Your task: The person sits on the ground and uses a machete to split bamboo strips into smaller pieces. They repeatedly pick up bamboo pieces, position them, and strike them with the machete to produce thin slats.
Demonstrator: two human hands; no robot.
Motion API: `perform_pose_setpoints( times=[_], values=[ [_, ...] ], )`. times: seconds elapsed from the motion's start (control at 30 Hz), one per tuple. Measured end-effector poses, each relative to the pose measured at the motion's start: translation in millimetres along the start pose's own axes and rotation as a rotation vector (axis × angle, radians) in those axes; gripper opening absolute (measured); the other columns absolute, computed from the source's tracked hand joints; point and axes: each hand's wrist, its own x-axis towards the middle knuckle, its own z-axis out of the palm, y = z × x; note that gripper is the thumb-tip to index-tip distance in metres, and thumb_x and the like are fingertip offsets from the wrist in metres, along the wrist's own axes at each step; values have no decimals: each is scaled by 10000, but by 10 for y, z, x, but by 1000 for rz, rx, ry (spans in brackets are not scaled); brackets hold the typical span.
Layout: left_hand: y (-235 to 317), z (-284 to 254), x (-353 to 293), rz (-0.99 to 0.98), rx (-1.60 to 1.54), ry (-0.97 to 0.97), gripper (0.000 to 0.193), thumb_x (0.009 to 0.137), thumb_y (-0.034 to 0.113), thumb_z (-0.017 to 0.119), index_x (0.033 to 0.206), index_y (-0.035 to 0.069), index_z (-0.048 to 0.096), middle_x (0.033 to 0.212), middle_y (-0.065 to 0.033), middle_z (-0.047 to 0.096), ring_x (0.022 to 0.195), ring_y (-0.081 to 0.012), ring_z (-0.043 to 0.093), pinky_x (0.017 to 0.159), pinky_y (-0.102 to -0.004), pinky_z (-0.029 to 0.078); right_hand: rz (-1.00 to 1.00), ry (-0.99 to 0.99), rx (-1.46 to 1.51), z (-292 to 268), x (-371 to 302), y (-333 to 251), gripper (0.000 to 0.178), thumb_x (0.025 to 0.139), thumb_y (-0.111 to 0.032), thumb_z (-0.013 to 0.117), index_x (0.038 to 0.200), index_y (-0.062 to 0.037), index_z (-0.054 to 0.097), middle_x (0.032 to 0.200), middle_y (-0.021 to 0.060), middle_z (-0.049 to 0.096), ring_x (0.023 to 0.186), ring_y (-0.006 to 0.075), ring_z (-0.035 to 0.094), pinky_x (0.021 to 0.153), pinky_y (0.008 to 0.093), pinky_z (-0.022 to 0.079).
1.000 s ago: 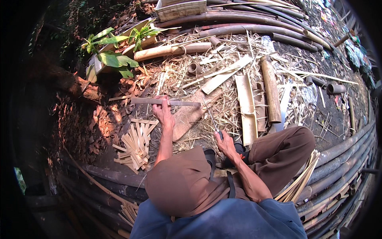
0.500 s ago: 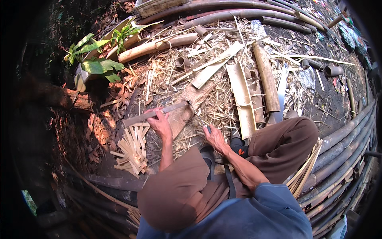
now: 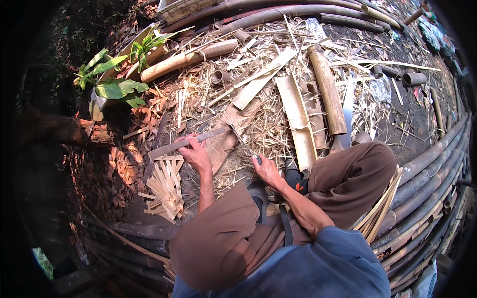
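My left hand [image 3: 197, 155] grips a long flat bamboo strip [image 3: 169, 148] near its middle. The strip lies slanted across a wooden chopping block [image 3: 223, 141] in front of my knees. My right hand [image 3: 267, 170] is closed on the handle of a thin knife [image 3: 242, 142]. Its blade tip meets the strip's right end over the block. A pile of short cut bamboo pieces [image 3: 165, 187] lies just left of my left hand.
Split bamboo halves [image 3: 297, 115] and a thick bamboo section [image 3: 328, 89] lie beyond the block among straw. A bundle of thin strips [image 3: 380, 211] rests by my right thigh. Long bamboo poles [image 3: 432, 161] run along the right side. A green leafy plant [image 3: 115, 85] stands at far left.
My right hand has risen from my knee and brought the knife to the strip's right end. My left hand has tilted the strip and pulled it closer.
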Motion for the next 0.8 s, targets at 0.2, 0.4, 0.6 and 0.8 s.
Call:
perform_pose_setpoints(
  times=[0.2, 0.4, 0.6, 0.8],
  values=[
    [-144, 1, -85, -27, -37, 8, 252, 993, 146, 454, 1218, 70, 369, 1104, -131, 584, 1020, -241, 611, 803, -436, 570, -67, -74, -62, -183, -231, -143, 489, 967, -503, 466, 1095, -37, 540, 867, 305, 654, 883, 518, 617, 807, 556, 480],
    [-906, -168, 244, 29, 75, -202, 529, 989, 109, 435, 1453, 60, 186, 1080, -127, 627, 982, -212, 592, 826, -377, 524, 39, -139, 186, 130, 65, 79, 583, 954, -561, 434, 1069, -13, 596, 950, 282, 656, 953, 453, 615, 851, 477, 460],
    [93, -213, 183, -111, -14, -486, 497, 1008, 181, 427, 1455, 53, 251, 964, -161, 655, 777, -238, 678, 726, -354, 563, 94, -57, 250, 127, 169, 562, 559, 951, -573, 458, 907, -31, 586, 732, 90, 555, 701, 204, 528, 645, 337, 418],
    [662, -515, 21, -563, -693, -438, 498, 962, 399, 445, 1310, 47, 492, 1107, -236, 632, 847, -229, 672, 744, -314, 540, 296, -209, 341, 132, 89, 441, 744, 904, -666, 419, 1086, 27, 620, 1014, 282, 649, 1022, 383, 614, 897, 430, 451]
  ],
)
